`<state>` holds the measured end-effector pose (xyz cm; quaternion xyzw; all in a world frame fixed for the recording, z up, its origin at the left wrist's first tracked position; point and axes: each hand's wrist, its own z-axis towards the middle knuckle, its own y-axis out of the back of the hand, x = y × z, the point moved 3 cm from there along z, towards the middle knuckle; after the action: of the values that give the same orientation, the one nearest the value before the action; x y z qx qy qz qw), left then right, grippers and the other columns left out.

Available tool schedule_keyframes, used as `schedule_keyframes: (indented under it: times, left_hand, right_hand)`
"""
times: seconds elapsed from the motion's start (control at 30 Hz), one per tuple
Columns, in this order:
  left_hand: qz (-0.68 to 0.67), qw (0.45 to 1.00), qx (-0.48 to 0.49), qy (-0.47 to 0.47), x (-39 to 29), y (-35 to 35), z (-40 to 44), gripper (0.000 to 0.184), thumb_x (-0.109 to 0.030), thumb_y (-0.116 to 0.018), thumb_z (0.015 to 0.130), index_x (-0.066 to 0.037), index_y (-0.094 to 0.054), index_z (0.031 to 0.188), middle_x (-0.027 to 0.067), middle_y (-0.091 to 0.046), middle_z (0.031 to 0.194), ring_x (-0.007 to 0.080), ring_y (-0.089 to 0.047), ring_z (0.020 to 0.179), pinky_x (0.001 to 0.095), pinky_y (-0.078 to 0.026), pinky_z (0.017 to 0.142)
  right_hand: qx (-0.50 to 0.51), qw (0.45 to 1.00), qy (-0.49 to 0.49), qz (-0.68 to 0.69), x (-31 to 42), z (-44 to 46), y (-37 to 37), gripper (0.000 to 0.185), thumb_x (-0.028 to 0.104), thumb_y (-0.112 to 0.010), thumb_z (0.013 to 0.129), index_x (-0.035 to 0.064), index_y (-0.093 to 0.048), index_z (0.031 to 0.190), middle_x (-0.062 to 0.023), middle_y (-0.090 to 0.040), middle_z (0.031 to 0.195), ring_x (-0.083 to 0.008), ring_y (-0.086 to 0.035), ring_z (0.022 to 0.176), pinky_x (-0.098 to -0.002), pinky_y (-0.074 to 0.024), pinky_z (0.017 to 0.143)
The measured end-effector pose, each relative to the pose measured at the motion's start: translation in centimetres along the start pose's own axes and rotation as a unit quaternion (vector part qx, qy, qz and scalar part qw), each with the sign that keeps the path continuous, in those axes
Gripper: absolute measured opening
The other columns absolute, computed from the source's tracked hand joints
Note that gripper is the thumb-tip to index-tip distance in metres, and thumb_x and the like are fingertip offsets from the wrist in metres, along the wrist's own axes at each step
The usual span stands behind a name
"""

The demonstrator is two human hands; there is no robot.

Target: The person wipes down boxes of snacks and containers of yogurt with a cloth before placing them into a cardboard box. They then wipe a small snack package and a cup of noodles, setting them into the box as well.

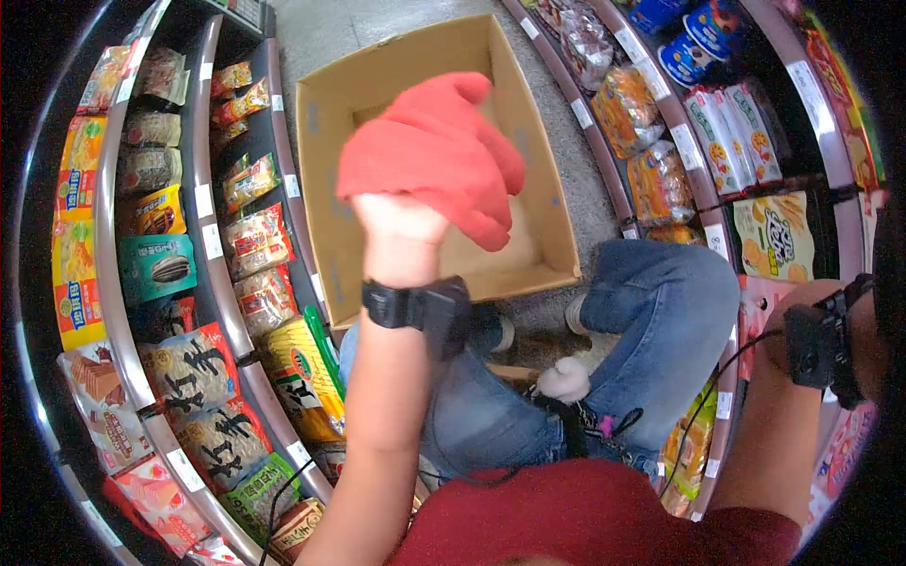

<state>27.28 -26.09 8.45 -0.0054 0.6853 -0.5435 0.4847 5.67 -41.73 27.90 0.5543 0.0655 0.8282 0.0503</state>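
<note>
My left hand (429, 156) is over the cardboard box (434, 42). A red cloth (425, 151) covers it from the wrist up, with finger-like bumps poking out on the right. Whether this is a glove or a draped rag, and how the fingers lie under it, I cannot make out. A black strap with a small device (415, 307) is round my left wrist. My right arm reaches up at the right edge beside the shelves, with a black strapped device (821, 340) on its wrist. My right hand (873, 226) is mostly lost in the dark border, fingers unclear.
Shelves of packaged snacks and noodles line the left (260, 236) and right (656, 179). Blue tubs (694, 57) stand at the upper right. My jeans-covered legs (651, 311) are folded before the box. A white fluffy charm (564, 379) hangs at my waist. Thin black cables run along both arms.
</note>
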Motion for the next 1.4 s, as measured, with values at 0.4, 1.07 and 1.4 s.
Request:
schedule_keyframes:
  times: [0.4,1.07,1.4]
  left_hand:
    - [-0.365,0.925,0.101,0.021,-6.1,3.4,-2.7,0.045,-0.028,-0.041,0.1,0.003,-0.041,0.133,0.0193,-0.052,0.13,0.0307,-0.054,0.116,0.0487,-0.043,0.102]
    - [-0.226,0.962,0.147,0.041,-5.2,5.1,2.1,0.056,-0.034,-0.033,0.1,0.011,-0.044,0.132,0.0278,-0.046,0.143,0.0406,-0.044,0.133,0.0564,-0.033,0.114]
    - [-0.133,0.976,-0.173,-0.021,-0.5,1.1,0.4,0.045,-0.027,-0.042,0.095,0.014,-0.061,0.103,0.0197,-0.067,0.106,0.0286,-0.062,0.088,0.0387,-0.054,0.08]
  right_hand:
    - [-0.144,0.926,-0.337,-0.091,-14.6,-2.5,-2.3,0.047,0.028,-0.06,0.09,0.0003,-0.055,0.128,-0.0131,-0.058,0.129,-0.0276,-0.056,0.123,-0.043,-0.0437,0.106]
    - [0.528,0.571,-0.565,0.276,-44.6,-32.5,-24.6,0.031,0.029,-0.056,0.093,0.0049,-0.072,0.104,-0.0086,-0.072,0.1,-0.019,-0.067,0.085,-0.0376,-0.0534,0.072]
    - [0.514,0.589,-0.54,0.313,-39.9,-29.2,-26.6,0.027,0.031,-0.049,0.096,0.0115,-0.068,0.098,-0.0067,-0.069,0.085,-0.0223,-0.063,0.068,-0.0429,-0.0505,0.065]
